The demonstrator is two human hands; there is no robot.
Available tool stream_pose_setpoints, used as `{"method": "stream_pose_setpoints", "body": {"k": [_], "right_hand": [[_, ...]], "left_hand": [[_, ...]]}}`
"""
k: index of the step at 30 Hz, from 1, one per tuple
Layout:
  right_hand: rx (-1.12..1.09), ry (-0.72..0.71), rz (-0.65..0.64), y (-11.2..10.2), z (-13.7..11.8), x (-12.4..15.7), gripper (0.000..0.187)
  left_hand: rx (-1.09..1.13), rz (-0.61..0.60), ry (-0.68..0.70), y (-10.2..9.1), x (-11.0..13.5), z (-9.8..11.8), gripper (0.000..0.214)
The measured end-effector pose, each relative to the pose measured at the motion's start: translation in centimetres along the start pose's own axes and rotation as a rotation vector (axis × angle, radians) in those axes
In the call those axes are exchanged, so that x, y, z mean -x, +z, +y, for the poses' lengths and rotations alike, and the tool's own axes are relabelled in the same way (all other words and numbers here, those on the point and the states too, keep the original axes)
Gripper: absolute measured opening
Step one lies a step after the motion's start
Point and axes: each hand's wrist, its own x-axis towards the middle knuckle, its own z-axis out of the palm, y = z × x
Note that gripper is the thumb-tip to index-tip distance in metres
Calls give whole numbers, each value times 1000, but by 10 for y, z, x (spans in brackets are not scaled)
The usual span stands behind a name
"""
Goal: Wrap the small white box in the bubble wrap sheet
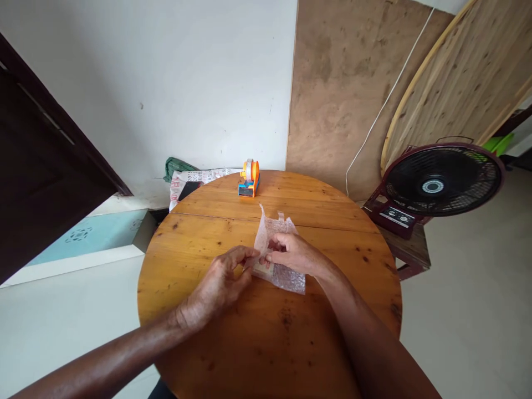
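A clear sheet of bubble wrap (291, 279) lies on the round wooden table, its upper part folded and raised. My left hand (226, 274) pinches the left edge of the wrap between thumb and fingers. From the right, my right hand (297, 252) has its thumb and fingers closed on the wrap's folded middle. Under the plastic, between the hands, a small pale item with red marks (265, 267) partly shows; its kind I cannot make out. Beyond the wrap stands an orange and blue tape dispenser (249, 180) carrying a roll of tape.
The round table (199, 238) has its far edge near a white wall. A dark red fan (432, 185) stands on a stool (415, 249) to the right. A printed sack (177, 183) is behind the table's far left, and a white cord (382, 108) hangs along the board.
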Motion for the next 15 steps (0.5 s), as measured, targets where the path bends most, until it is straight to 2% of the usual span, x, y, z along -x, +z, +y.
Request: {"method": "stream_pose_setpoints", "body": {"k": [6,12,15], "right_hand": [[-32,-12,-24,-1,-3,0,9],[7,-10,5,1,1,0,16],[36,-46,32,2,6,-2,14]], "left_hand": [[-10,69,122,4,-7,-8,11],[34,63,-12,9,-13,-3,11],[23,58,46,14,-13,-2,12]]}}
